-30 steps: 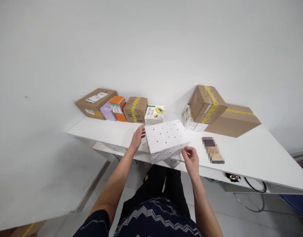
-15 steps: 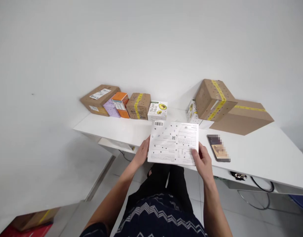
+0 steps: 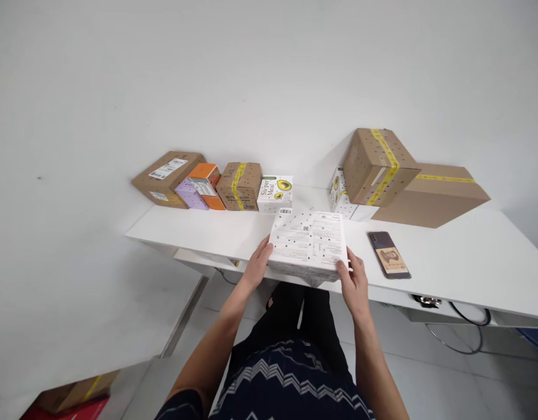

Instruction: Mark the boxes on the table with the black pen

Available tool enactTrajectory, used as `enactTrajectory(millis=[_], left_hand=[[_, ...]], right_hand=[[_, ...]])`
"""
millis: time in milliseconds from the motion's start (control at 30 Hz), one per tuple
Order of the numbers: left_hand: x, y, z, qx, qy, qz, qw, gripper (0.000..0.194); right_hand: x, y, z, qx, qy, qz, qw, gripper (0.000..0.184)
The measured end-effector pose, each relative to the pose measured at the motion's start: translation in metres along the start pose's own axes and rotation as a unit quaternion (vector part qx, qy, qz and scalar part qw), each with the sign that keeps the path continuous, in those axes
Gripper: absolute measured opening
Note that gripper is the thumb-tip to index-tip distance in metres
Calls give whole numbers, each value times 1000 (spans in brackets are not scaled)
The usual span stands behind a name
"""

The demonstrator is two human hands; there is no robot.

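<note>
The left hand (image 3: 257,265) and right hand (image 3: 354,283) are part-open, about as wide as the white box (image 3: 309,239) between them, fingers and thumbs on its opposite sides. The box is at the near edge of the bench (image 3: 435,262), printed face up. Just right of the right hand lies a phone (image 3: 388,255). Beyond the hands, the avocado box (image 3: 275,193) stands nearest the white box; farther right, a taped carton (image 3: 380,168) leans by a long carton (image 3: 430,198).
</note>
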State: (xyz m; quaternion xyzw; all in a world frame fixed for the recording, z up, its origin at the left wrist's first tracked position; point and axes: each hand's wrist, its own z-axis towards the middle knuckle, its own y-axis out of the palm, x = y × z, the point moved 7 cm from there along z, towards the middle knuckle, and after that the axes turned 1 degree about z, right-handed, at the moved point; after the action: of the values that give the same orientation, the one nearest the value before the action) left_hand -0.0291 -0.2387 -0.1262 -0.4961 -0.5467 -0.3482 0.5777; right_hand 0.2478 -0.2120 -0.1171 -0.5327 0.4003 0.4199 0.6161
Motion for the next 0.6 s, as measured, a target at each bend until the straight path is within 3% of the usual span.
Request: enactTrajectory(millis=[200,367,433,500,600], left_hand=[[4,1,-2,-13,36,-5,999,63],[-9,6,-11,-113,70,-39,990,75],[-14,6,-16,-130,63,-12,989,82],[-12,3,-20,-111,45,18,993,83],[10,-6,-25,-45,49,52,996,74]], right_hand=[[0,1,-1,12,-21,-4,1000,58],[15,10,-9,-127,-62,0,990,60],[17,10,-12,-151,-66,-11,986,56],[10,3,-12,-126,-67,-31,989,51],[-12,-12,-8,-52,-56,-56,995,45]])
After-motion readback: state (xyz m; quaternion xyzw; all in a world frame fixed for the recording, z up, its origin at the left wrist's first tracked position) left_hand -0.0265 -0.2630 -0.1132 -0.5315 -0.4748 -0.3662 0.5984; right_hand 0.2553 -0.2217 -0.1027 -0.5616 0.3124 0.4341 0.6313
